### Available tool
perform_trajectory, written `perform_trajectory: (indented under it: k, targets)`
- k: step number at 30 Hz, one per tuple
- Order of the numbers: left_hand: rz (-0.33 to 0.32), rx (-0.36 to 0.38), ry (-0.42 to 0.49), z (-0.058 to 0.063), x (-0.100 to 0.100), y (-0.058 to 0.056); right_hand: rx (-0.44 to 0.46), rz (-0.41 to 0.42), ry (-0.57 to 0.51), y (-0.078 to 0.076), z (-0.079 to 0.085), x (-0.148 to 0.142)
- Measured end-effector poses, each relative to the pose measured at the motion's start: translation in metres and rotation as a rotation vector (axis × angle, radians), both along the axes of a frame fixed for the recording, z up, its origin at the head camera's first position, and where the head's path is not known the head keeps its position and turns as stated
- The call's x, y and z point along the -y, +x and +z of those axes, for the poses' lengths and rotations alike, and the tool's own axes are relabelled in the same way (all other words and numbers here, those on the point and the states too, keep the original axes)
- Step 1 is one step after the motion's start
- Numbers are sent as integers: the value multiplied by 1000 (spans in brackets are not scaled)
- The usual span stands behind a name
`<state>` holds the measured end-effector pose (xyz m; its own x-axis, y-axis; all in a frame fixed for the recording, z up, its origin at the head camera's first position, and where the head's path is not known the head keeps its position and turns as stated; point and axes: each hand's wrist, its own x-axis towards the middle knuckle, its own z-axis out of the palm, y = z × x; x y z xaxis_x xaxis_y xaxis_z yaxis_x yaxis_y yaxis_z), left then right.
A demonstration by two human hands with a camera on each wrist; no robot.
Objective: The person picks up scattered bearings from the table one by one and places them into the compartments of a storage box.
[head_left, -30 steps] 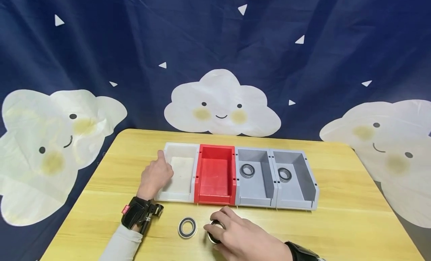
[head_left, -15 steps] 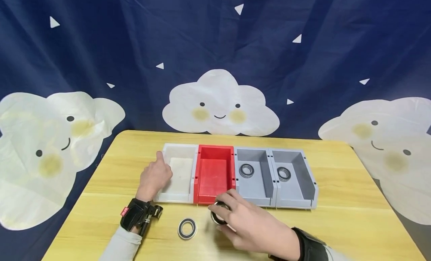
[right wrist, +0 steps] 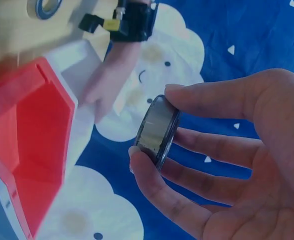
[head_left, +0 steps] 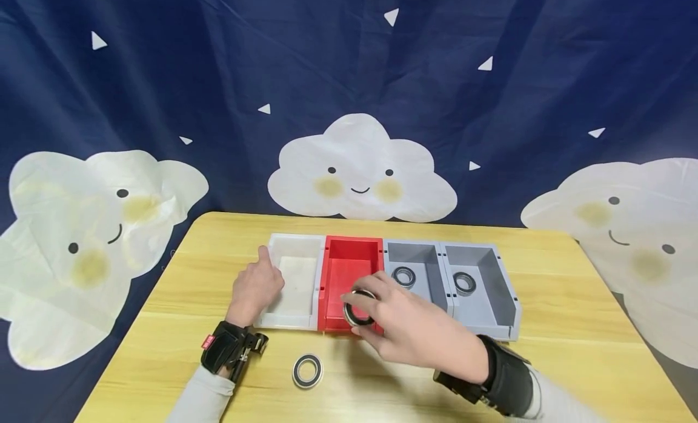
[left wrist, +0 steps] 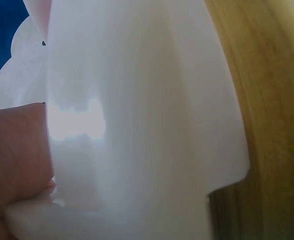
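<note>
My right hand [head_left: 414, 329] pinches a bearing [right wrist: 157, 127] by its outer edge between thumb and fingertips, tilted in the air. In the head view, that bearing overlaps the front part of the red bin [head_left: 349, 271]. At the left, my left hand [head_left: 254, 288] grips the side wall of the white bin [head_left: 295, 320], its index finger lying along the rim. The left wrist view is mostly filled by that white wall, and the fingers are largely hidden there. Another bearing [head_left: 297, 372] lies flat on the table in front of the white bin.
Two grey bins [head_left: 420, 250] [head_left: 504, 332] join the red bin on its right, in one row. One holds a bearing [head_left: 397, 279], the other holds another bearing [head_left: 458, 285]. Behind the wooden table [head_left: 567, 308] hangs a blue curtain [head_left: 327, 47] with clouds.
My right hand has lifted the bearing off the table and carried it up and forward to the red bin's front. My left hand stays on the white bin.
</note>
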<state>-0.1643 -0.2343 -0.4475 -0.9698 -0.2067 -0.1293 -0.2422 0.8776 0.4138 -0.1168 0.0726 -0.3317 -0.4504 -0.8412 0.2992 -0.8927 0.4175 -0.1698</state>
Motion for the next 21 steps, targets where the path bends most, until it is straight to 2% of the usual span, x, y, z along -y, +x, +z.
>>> perform_trajectory:
  k: [8, 15, 21]
  targets:
    - [-4, -29, -22, 0, -1, 2, 143, -58, 30, -20, 8, 9]
    - [-13, -41, -23, 0, -1, 1, 192, -94, 47, -31, 8, 14]
    - [-8, -43, -32, 0, 0, 2, 228, -92, 56, -44, 7, 23]
